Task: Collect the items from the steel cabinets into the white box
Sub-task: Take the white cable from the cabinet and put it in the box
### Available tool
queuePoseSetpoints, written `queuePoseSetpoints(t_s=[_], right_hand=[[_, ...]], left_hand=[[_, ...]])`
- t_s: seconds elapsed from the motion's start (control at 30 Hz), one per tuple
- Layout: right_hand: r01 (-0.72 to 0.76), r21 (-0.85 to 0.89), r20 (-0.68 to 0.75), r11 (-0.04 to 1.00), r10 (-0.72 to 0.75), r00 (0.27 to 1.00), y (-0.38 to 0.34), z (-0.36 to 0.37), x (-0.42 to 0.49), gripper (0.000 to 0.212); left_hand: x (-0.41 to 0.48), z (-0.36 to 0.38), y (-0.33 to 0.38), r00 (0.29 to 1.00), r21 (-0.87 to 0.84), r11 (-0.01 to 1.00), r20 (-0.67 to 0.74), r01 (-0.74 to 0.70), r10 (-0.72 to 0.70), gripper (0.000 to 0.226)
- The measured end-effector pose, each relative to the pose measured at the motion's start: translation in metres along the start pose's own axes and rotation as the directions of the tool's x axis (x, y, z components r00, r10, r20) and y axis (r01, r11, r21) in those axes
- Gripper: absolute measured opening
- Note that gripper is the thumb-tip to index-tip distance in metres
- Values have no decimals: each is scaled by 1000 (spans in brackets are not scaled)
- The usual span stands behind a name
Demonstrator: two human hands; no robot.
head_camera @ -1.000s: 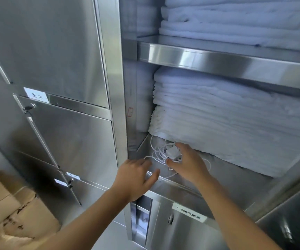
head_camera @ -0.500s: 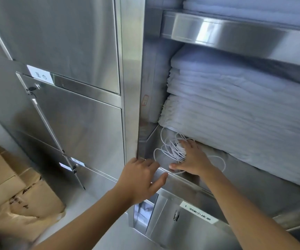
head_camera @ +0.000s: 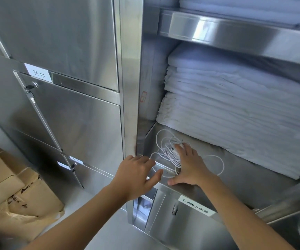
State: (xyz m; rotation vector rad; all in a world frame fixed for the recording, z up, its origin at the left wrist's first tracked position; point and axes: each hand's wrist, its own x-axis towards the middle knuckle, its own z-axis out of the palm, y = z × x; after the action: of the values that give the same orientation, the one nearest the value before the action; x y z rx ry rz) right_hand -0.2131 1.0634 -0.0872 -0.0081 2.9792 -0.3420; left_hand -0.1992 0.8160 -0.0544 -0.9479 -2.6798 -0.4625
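Note:
A tangled white cable (head_camera: 165,150) with a small white plug lies at the front left of an open steel cabinet shelf (head_camera: 236,179). My right hand (head_camera: 190,166) lies flat over the cable with fingers spread, fingertips touching the plug and thumb on the shelf's front edge. My left hand (head_camera: 136,175) hovers at the shelf's front left corner, fingers straight, holding nothing. The white box is not in view.
Folded white linens (head_camera: 236,114) fill the back of the shelf, with more on the shelf above (head_camera: 245,8). Closed steel cabinet doors (head_camera: 73,114) stand to the left, one lower door (head_camera: 181,222) is ajar. Cardboard boxes (head_camera: 10,192) sit on the floor at left.
My right hand has gone from curling around the plug to lying flat and spread over the cable. The view has moved closer and lower; my left hand stays at the shelf corner.

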Motion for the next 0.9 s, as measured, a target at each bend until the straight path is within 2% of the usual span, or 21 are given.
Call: queuePoseSetpoints(t_s=[0.07,0.13,0.2,0.4,0.53,0.73,0.9], right_hand=[[9,-11,-116,1000,-10,993,1,6,-3,118],[31,21,-261,999,-25,965,2,13,-8,94],[33,67,-358,997,-7,934,3,18,-11,78],[43,151,-392,988,20,920,5,19,-13,71],[83,238,-432,968,29,902,12,20,-18,59],[20,442,-443,897,199,874,11,9,-29,36],[30,450,-486,893,216,847,4,-7,-53,40]], left_hand=[[-2,-1,-2,1000,12,1000,0,-2,2,67],[-3,-1,-5,1000,19,1000,-8,1,-1,66],[-4,-1,-7,1000,25,1000,0,10,-10,68],[-6,0,-6,1000,5,1000,-18,-1,1,62],[-4,-1,-2,1000,-12,1000,-18,-12,12,64],[2,-10,5,1000,-12,1000,-3,-18,18,66],[11,-27,15,997,-6,998,-44,-58,58,64]])
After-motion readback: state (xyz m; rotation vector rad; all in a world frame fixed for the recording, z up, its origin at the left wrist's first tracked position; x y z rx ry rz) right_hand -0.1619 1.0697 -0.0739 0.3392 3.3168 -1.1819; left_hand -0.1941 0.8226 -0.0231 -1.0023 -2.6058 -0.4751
